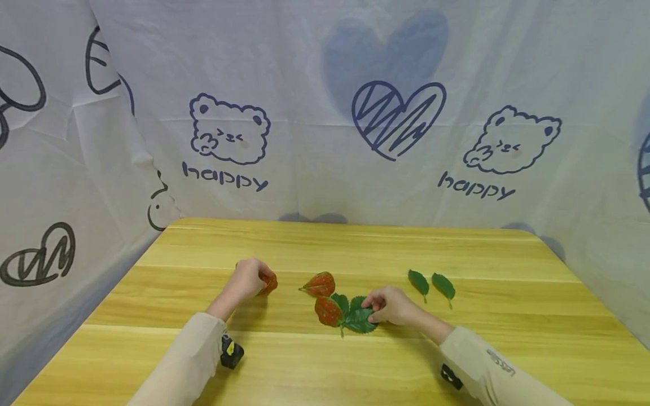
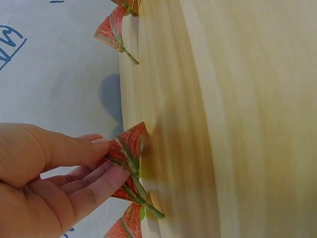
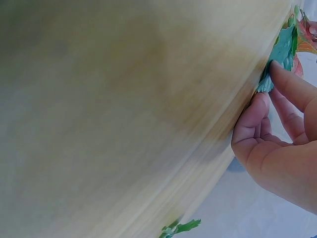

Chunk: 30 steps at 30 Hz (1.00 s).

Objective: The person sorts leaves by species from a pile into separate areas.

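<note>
At the table's left, my left hand (image 1: 249,277) pinches a red leaf (image 1: 271,285) between thumb and fingers. From the left wrist view, this red leaf (image 2: 131,144) has pale veins and a green stem, and more red leaf parts show under the fingers. My right hand (image 1: 396,307) pinches the right edge of a serrated green leaf (image 1: 358,320). Close over the table, the green leaf (image 3: 283,47) lies between thumb and forefinger in the right wrist view. Touching it on the left is a cluster with another red leaf (image 1: 328,312) overlapping a green one.
A red leaf (image 1: 321,284) lies just behind the cluster, its stem pointing left. Two separate green leaves, a left one (image 1: 418,281) and a right one (image 1: 444,286), lie farther right on the wooden table (image 1: 304,366). A white printed cloth (image 1: 310,67) hangs behind.
</note>
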Each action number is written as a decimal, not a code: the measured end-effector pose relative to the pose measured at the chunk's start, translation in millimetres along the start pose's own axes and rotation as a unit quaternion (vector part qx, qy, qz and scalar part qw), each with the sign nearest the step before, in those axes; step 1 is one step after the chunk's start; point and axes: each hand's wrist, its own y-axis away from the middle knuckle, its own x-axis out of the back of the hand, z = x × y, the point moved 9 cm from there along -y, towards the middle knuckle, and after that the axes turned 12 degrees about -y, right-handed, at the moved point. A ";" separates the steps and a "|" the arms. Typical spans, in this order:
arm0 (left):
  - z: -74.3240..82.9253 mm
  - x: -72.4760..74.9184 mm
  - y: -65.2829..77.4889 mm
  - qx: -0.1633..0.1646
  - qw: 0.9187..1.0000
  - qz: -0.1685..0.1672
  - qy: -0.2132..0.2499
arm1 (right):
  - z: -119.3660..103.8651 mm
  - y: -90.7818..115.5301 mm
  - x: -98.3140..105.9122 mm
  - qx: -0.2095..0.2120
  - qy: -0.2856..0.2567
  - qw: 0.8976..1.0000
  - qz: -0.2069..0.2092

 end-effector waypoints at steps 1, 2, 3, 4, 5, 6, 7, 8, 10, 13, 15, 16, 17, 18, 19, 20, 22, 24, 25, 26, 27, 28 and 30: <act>0.2 0.5 -0.1 0.001 1.000 0.001 0.001 | -0.1 -0.1 0.0 0.000 0.001 1.000 0.000; 0.5 1.1 -0.2 -0.001 1.000 0.003 0.000 | -0.1 -0.2 0.1 0.000 0.001 1.000 0.000; 0.7 1.7 -0.4 -0.001 1.000 0.005 0.000 | -0.2 -0.2 0.2 0.000 0.002 1.000 0.000; 1.2 2.3 -0.5 0.000 1.000 0.006 0.002 | -0.4 -0.2 0.3 0.001 0.003 1.000 0.000; 1.5 3.0 -0.4 0.001 1.000 0.008 0.004 | -0.3 -0.4 0.4 0.000 0.003 1.000 0.000; 2.0 4.0 -0.4 0.002 1.000 0.010 0.006 | -0.2 -0.7 0.6 0.000 0.004 1.000 0.000; 2.3 4.7 -0.5 0.005 1.000 0.012 0.007 | -0.2 -0.9 0.8 -0.001 0.004 1.000 0.000; 2.5 5.5 -0.6 0.007 1.000 0.014 0.008 | -0.2 -1.0 0.9 -0.001 0.004 1.000 0.000; 3.0 7.4 -0.2 0.012 1.000 0.017 0.006 | -0.1 -1.4 1.1 -0.002 0.004 1.000 -0.001; 2.5 9.8 -0.5 0.020 0.999 0.023 -0.010 | -0.1 -1.6 1.2 -0.003 0.005 1.000 -0.002; 2.4 11.9 -0.3 0.025 0.999 0.029 -0.023 | -0.3 -1.4 1.1 -0.002 0.005 1.000 -0.003; 2.9 13.1 -0.4 0.024 0.999 0.034 -0.030 | -0.2 -1.4 1.0 -0.002 0.006 1.000 -0.003; 3.6 14.1 -0.4 0.022 0.998 0.039 -0.037 | -0.2 -1.4 0.9 -0.001 0.006 1.000 -0.004; 4.9 15.4 -0.1 0.021 0.998 0.044 -0.042 | -0.2 -1.3 0.7 0.000 0.005 1.000 -0.004; 6.2 16.5 0.2 0.020 0.998 0.049 -0.046 | -0.2 -1.2 0.6 0.001 0.005 1.000 -0.005; 8.3 17.8 0.6 0.016 0.997 0.054 -0.049 | -0.1 -1.2 0.5 0.002 0.006 1.000 -0.005; 13.6 20.0 1.6 0.009 0.997 0.064 -0.051 | 0.5 -1.3 0.4 0.001 0.006 1.000 -0.005; 18.9 21.6 2.8 0.004 0.996 0.070 -0.047 | 0.9 -1.0 0.2 0.001 0.006 1.000 -0.004; 21.7 22.1 3.3 0.000 0.996 0.074 -0.044 | 1.2 -1.0 0.3 0.000 0.007 1.000 -0.003; 24.9 22.5 4.0 -0.006 0.996 0.078 -0.041 | 1.4 -1.0 0.2 0.000 0.007 1.000 -0.002; 28.2 22.9 4.7 -0.011 0.996 0.083 -0.038 | 1.6 -0.8 0.2 0.000 0.008 1.000 -0.002; 31.2 22.8 5.5 -0.016 0.996 0.085 -0.034 | 1.6 -0.5 0.1 0.000 0.008 1.000 -0.001; 37.7 22.5 6.9 -0.030 0.995 0.092 -0.028 | 1.9 -0.4 -0.1 -0.001 0.007 1.000 -0.001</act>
